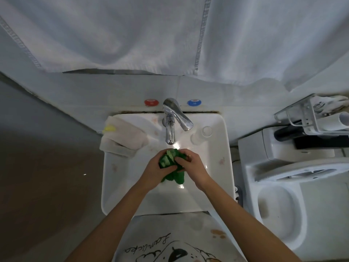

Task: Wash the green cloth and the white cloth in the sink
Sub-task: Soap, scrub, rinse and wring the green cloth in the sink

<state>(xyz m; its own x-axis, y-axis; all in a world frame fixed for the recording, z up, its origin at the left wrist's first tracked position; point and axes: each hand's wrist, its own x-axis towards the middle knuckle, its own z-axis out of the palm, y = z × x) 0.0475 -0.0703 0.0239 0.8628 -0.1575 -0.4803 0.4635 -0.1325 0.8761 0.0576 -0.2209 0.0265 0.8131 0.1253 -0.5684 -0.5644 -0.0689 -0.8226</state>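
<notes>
Mid-task view over the sink (117, 186): I have the green cloth (171, 168) bunched between my left hand (160, 170) and right hand (190, 165), both clenched around it just below the faucet (170, 127), above the basin. I cannot tell whether water is running. The white cloth (124, 140) lies folded on the sink's left rear rim, apparently untouched, so I judge the green cloth's wash under way and the white cloth's still to come.

Green cloth (171, 163) bunched (white cloth (124, 138) folded).
</notes>
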